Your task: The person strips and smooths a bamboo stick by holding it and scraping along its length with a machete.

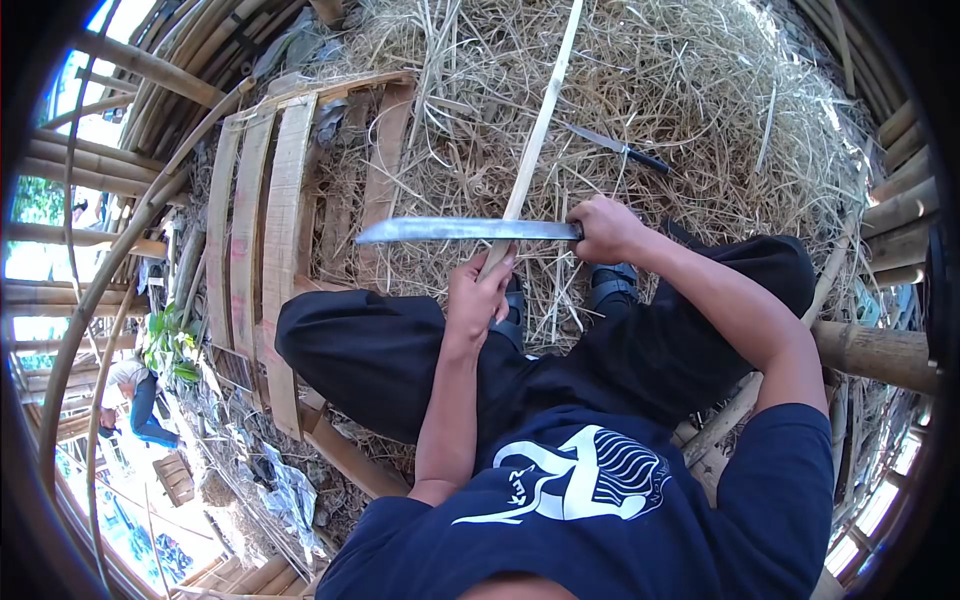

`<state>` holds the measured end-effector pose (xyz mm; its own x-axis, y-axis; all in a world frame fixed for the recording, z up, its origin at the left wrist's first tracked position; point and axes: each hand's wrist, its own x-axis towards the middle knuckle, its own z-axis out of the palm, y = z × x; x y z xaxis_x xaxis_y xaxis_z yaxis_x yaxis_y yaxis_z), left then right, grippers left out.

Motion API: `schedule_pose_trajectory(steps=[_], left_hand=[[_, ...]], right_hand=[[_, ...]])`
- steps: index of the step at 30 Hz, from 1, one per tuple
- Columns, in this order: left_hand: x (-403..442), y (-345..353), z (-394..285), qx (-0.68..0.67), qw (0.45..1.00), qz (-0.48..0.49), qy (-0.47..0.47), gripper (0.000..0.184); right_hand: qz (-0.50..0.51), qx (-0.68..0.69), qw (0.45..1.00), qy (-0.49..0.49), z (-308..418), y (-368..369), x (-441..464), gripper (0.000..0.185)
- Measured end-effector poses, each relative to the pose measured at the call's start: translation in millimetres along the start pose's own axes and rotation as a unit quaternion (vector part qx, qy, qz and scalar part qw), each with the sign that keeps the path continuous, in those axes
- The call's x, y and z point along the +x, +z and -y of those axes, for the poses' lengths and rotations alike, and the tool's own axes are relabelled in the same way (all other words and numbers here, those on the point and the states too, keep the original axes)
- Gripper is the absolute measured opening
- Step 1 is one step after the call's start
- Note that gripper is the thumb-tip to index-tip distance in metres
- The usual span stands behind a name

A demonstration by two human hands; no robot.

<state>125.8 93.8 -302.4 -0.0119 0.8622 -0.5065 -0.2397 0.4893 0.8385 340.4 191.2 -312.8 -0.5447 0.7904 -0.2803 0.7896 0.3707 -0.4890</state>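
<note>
My left hand (482, 292) is closed around the near end of a long, pale bamboo strip (541, 125), which runs away from me over the straw. In my right hand (604, 229) is the handle of a machete (465, 229). Its long blade points left and crosses the strip just beyond my left fingers; whether the edge bites into the strip I cannot tell. A knife (622, 149) with a black handle lies on the straw beyond my right hand.
Straw and shavings (690, 80) cover the ground ahead. A wooden pallet (290, 180) lies to the left. Bamboo poles (870, 352) fence both sides. Beyond the left fence is another person (138, 400). Plastic sheeting (288, 490) lies at lower left.
</note>
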Motion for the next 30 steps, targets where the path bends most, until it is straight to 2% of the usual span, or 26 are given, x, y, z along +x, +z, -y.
schedule_pose_trajectory(steps=[3,5,11,12,13,16,18,23,25,27,28,29,30], left_hand=[[5,0,-6,-0.053,0.998,0.031,-0.012,0.023],[8,5,-7,-0.087,0.995,0.040,-0.014,0.017],[10,15,1,-0.051,0.998,0.027,-0.009,0.012],[10,14,4,-0.049,0.998,0.029,-0.011,0.012],[12,15,7,-0.038,0.999,0.026,-0.005,0.012],[13,16,7,-0.033,0.999,0.040,0.006,0.019],[12,17,7,-0.029,0.999,0.041,0.004,0.022],[12,19,6,-0.035,0.999,0.035,0.013,0.024],[4,11,1,-0.027,0.999,0.042,0.008,0.025],[-14,6,-1,-0.019,0.999,0.044,0.001,0.025],[-25,3,-7,-0.041,0.997,0.070,-0.009,0.025],[-30,0,-13,-0.062,0.993,0.096,-0.016,0.025],[-28,-6,-11,-0.084,0.989,0.123,-0.014,0.025]], right_hand=[[-0.015,0.031,0.999,0.007,6,-2,-4,0.035],[-0.012,0.036,0.999,0.012,8,-4,-6,0.036],[-0.008,0.002,1.000,0.010,-2,1,-4,0.036],[-0.030,-0.022,0.999,-0.001,-7,1,0,0.033],[-0.002,-0.052,0.999,0.006,-10,-5,5,0.029],[-0.023,-0.073,0.997,0.027,-27,-8,16,0.025],[-0.080,-0.068,0.994,0.006,-35,-7,16,0.024],[-0.055,-0.094,0.994,0.020,-36,-17,19,0.022],[-0.080,-0.069,0.991,0.079,-44,-27,21,0.023],[-0.107,0.049,0.963,0.242,-75,-47,30,0.025],[-0.158,0.019,0.949,0.272,-87,-59,27,0.027],[-0.186,0.046,0.936,0.297,-100,-68,25,0.031],[-0.187,0.056,0.931,0.307,-113,-67,23,0.033]])
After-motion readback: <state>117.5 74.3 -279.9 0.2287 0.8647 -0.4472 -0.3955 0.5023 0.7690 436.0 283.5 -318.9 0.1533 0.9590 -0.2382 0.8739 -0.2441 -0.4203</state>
